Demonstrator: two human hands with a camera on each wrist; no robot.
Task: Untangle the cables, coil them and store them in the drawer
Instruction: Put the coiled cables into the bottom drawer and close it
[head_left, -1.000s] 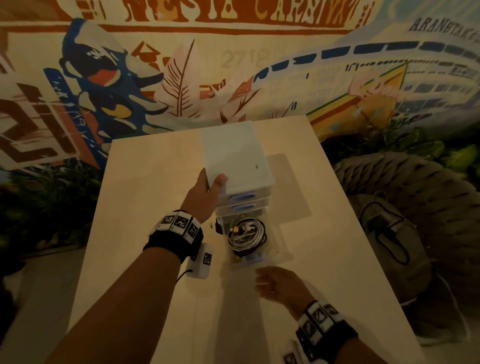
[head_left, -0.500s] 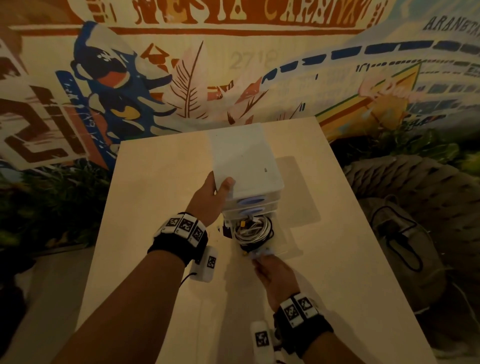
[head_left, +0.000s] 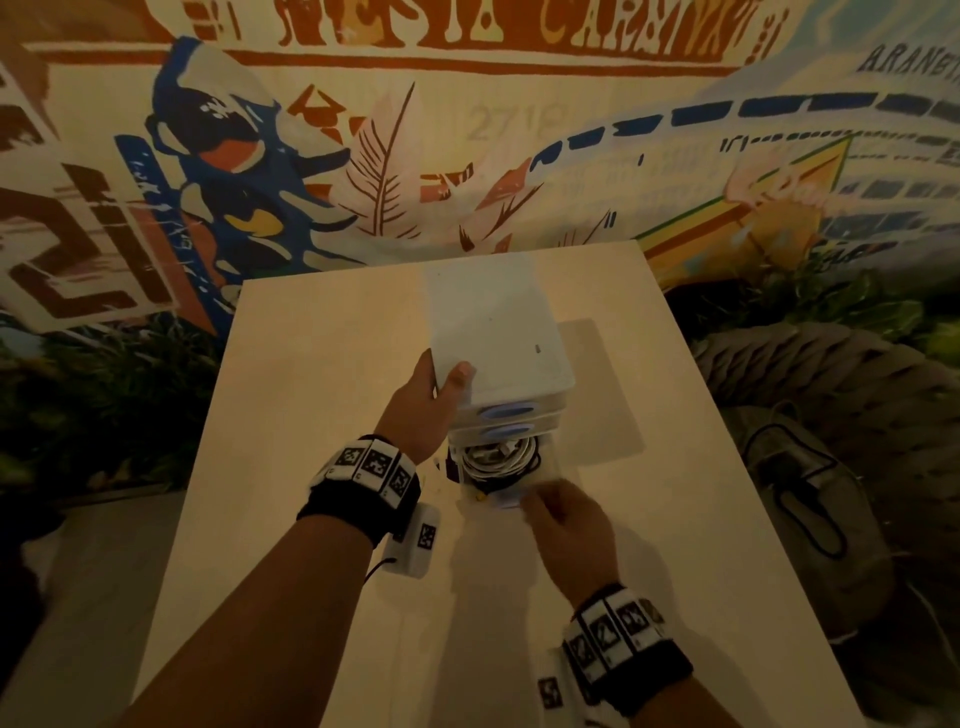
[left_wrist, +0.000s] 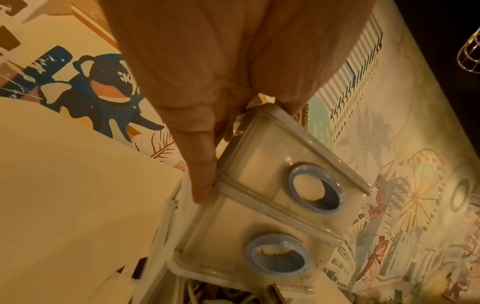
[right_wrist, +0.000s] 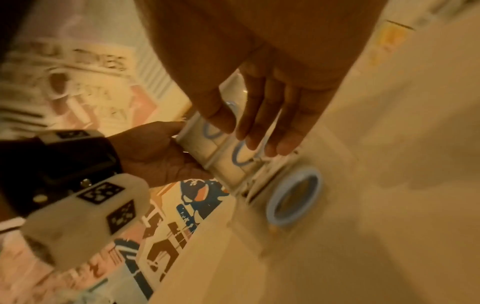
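A small white drawer unit (head_left: 498, 332) stands on the pale table (head_left: 311, 415). My left hand (head_left: 423, 410) grips its front left corner, thumb on the lid; the left wrist view shows the fingers (left_wrist: 202, 164) along the side beside the two upper shut drawers (left_wrist: 293, 185). The bottom drawer (head_left: 511, 491) is partly pulled out and holds coiled white and black cables (head_left: 498, 460). My right hand (head_left: 563, 517) has its straight fingers (right_wrist: 262, 127) at that drawer's front, by its blue ring handle (right_wrist: 293, 197).
A large woven rope pouf (head_left: 831, 384) and a grey bag (head_left: 800, 499) with a black cord sit right of the table. Dark plants (head_left: 104, 405) fill the left side. A painted mural wall (head_left: 467, 130) rises behind the table's far edge.
My right hand moved up from the table to the bottom drawer's front. The drawer has slid partway in, so less of the coiled cables shows. The left hand keeps its grip.
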